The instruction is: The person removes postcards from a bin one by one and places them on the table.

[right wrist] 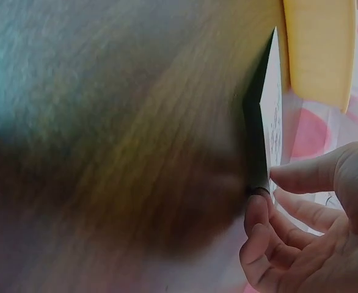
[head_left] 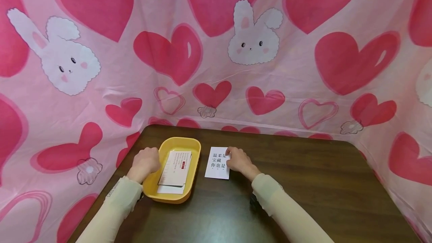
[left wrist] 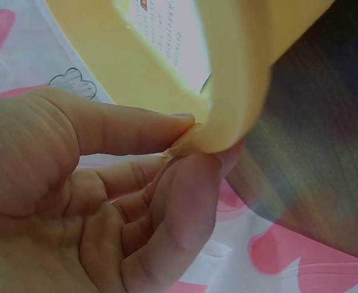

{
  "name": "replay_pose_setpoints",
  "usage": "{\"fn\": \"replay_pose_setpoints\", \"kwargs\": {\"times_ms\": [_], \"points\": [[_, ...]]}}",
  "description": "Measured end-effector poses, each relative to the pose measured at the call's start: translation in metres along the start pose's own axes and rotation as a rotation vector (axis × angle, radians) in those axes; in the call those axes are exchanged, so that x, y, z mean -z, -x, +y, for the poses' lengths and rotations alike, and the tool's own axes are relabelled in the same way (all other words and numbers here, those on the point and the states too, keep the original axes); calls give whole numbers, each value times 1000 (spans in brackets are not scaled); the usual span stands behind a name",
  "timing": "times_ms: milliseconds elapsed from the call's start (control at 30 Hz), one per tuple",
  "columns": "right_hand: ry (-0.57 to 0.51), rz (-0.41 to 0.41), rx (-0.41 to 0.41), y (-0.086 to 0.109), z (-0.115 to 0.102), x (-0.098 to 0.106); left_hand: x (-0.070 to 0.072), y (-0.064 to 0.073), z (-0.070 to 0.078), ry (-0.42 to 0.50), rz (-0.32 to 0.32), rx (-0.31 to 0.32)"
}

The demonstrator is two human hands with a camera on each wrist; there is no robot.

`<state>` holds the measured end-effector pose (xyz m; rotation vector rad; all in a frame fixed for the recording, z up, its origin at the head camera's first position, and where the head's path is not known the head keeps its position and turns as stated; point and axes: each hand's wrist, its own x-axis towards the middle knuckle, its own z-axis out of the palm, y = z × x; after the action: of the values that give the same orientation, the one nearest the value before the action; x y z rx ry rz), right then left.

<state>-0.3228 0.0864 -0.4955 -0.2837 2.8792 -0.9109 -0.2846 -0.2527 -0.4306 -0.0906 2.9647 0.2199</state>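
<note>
My left hand point(head_left: 146, 163) pinches the left rim of a yellow plastic tray point(head_left: 182, 144) between thumb and fingers; the left wrist view shows the rim point(left wrist: 225, 79) close up. Inside the tray lie printed cards point(head_left: 174, 168), the top one cream with small dark characters and a red mark, a white one poking out beneath. To the right of the tray, my right hand point(head_left: 241, 162) pinches a white card point(head_left: 217, 172) with large black characters by its right edge. Seen from the right wrist, the card point(right wrist: 270, 116) stands edge-on, thumb on its printed face, fingertips behind.
Everything stands on a dark brown wooden table point(head_left: 303, 183) with rounded corners. A pink cloth point(head_left: 216, 74) with hearts and rabbits hangs behind it and along both sides.
</note>
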Motion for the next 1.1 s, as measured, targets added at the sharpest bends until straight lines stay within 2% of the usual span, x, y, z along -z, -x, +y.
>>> {"fn": "replay_pose_setpoints", "kwargs": {"times_ms": [100,367,600,800,1100], "points": [[24,-10,-1,0,-2,1,-2,0,-3,17,4,-3],[25,-20,12,-1,-1,0,-18,-2,-18,101,12,-8],[30,-21,19,-2,0,-1,-31,-6,-25,94,40,-88],[52,-28,20,-3,-1,-2,-41,-6,-27,106,73,-106],[101,-45,22,-3,-5,0,-46,-5,-28,127,113,-108]]}}
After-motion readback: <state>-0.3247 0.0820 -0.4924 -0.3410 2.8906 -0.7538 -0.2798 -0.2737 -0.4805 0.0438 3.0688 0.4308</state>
